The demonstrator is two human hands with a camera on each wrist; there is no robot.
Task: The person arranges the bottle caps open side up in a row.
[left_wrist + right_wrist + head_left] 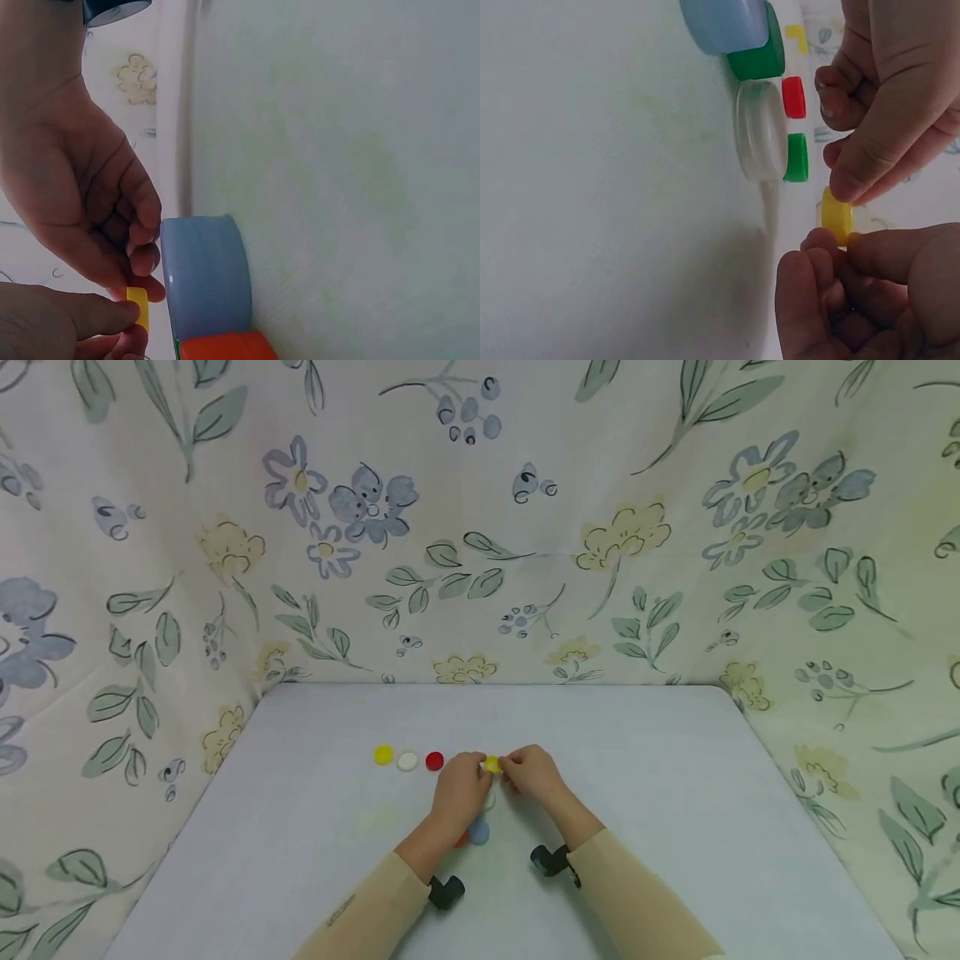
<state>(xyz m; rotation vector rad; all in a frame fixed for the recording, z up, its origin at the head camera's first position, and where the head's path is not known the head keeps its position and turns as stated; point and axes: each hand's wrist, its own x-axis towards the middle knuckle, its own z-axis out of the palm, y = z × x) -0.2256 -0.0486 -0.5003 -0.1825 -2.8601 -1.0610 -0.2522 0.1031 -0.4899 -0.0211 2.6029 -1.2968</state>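
From far away, I have my left grip (459, 787) and right grip (534, 772) both pinching one yellow cap (492, 764), near a red cap (435, 761) on the tabletop (637, 760)

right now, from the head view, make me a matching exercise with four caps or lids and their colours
1 held cap, between left hand and right hand
2 second cap from the left
3 third cap from the left
4 larger lid just right of the orange lid

A red
B blue
C yellow
D white

Pairs: 1-C, 2-D, 3-A, 4-B
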